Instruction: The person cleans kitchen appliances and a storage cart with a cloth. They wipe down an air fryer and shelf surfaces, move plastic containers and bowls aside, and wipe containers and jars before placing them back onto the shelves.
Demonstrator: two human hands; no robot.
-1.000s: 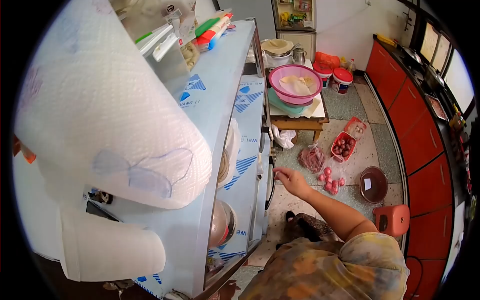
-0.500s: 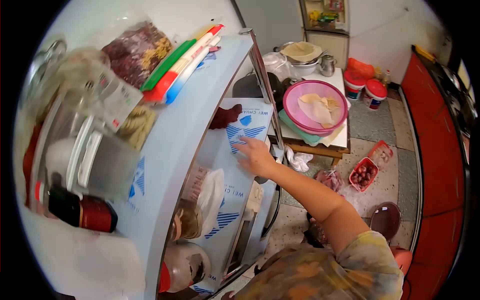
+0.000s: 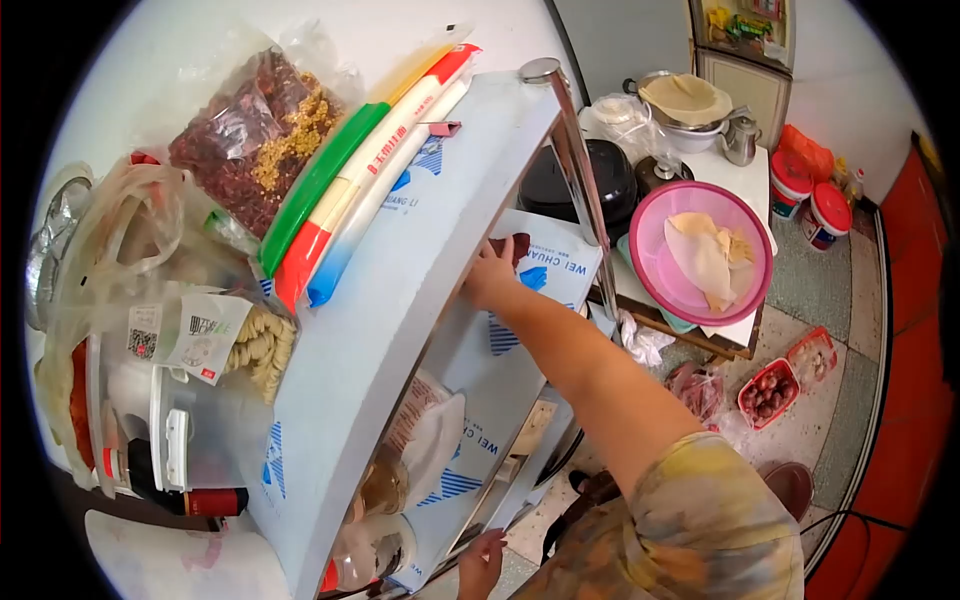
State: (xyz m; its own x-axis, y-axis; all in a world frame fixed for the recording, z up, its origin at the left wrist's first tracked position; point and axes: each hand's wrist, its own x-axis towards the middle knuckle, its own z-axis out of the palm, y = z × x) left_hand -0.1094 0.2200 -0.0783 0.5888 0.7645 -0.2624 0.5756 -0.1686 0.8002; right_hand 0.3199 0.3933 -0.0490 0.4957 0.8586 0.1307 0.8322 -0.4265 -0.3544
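Observation:
My right hand (image 3: 490,278) reaches in under the top shelf board to the lower shelf (image 3: 440,345). Its fingers are bent over a dark red cloth (image 3: 521,249), part of which pokes out beside them; the upper board's edge hides some of the grip. Low in the view, my left hand (image 3: 482,567) is beside the rack's front edge; how its fingers are set does not show clearly. Further along the lower shelf are a white plastic bag (image 3: 432,435) and jars, one a clear jar (image 3: 375,550) with a red lid.
The top shelf (image 3: 400,270) carries noodle packets (image 3: 375,170), a bag of dried red food (image 3: 245,140) and plastic containers (image 3: 215,425). A side table holds a pink basin (image 3: 650,250) with dough sheets. On the floor are a red basket of round fruit (image 3: 768,392) and buckets (image 3: 828,212).
My right hand has moved further in, from the bare lower shelf onto the dark red cloth. My left hand has come into fuller view at the bottom. The whole view has shifted.

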